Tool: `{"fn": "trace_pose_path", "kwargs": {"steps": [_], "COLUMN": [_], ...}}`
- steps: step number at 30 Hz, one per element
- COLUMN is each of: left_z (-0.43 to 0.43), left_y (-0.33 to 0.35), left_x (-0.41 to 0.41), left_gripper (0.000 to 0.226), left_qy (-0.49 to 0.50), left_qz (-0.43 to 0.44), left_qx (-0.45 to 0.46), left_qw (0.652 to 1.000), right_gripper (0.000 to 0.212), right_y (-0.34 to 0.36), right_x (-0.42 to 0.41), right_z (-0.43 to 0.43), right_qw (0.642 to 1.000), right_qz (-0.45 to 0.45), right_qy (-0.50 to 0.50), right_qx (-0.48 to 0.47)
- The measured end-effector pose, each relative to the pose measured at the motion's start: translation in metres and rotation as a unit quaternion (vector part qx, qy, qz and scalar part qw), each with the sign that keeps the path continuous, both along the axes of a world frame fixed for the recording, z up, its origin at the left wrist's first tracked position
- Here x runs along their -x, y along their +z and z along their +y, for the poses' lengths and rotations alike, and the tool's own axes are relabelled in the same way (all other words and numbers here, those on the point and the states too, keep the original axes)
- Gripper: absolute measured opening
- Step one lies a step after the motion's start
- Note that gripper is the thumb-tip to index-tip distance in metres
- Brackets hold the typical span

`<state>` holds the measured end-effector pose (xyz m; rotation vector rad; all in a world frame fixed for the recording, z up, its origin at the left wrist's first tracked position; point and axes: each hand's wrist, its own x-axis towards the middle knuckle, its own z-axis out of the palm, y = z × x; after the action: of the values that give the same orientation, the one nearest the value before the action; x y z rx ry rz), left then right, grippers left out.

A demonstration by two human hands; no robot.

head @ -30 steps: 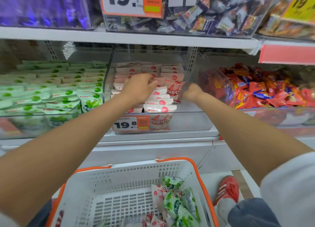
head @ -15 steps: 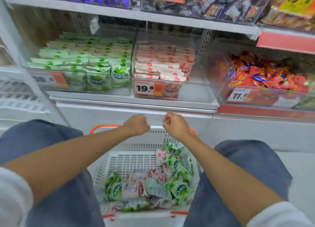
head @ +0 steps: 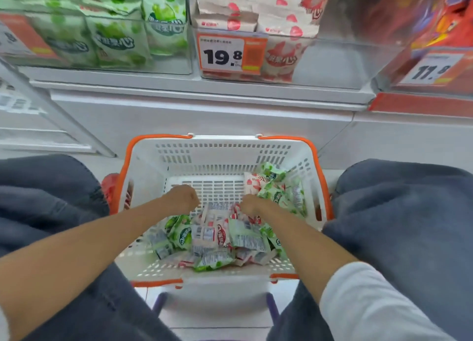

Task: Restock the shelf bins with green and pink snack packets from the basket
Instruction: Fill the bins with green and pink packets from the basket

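The crinkly green and pink snack packets (head: 217,241) lay heaped in the white slotted plastic basket (head: 222,148) at 6 o'clock. The left hand (head: 183,197) and right hand (head: 252,205) hung over the heap (fingers turned under, so their grip could not be told). The clear green-packet bin (head: 169,64) sat at 11 o'clock and the clear pink-packet bin (head: 332,59) at 12.

An orange price tag (head: 231,53) reading 19.8 hangs at upper middle. Farther right a blurred tag (head: 432,70) seems to read 11.8, below red packets (head: 453,21). A red strip (head: 419,105) edges the shelf (head: 204,87) there. Dark trouser legs (head: 48,187) fill both sides. A white sleeve (head: 371,302) sits at lower right.
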<state>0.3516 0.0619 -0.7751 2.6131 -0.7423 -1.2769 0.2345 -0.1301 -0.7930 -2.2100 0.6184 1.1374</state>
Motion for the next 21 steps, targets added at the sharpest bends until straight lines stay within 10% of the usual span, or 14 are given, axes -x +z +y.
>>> {"fn": "trace_pose_path", "kwargs": {"steps": [6,12,21], "left_z": [-0.004,-0.009,-0.067], "left_y": [0.001,0.008,0.065], "left_x": [0.004,0.011,0.024], "left_gripper": [0.021,0.022,0.053], "left_qy": [0.035,0.069,0.164], "left_qz": [0.034,0.052,0.067], "left_qx": [0.030,0.049,0.315], "left_qw": [0.998,0.995,0.932], "right_gripper": [0.043,0.006,0.024], "right_y": [-0.022,-0.002,0.094], "right_x": [0.011,0.003,-0.017], "right_z": [-0.005,-0.019,-0.050], "right_qw": [0.998,0.990,0.829], "right_qz": [0.024,-0.073,-0.318], "right_qy": [-0.050,-0.116,-0.393], "right_qx": [0.016,-0.035,-0.240]}}
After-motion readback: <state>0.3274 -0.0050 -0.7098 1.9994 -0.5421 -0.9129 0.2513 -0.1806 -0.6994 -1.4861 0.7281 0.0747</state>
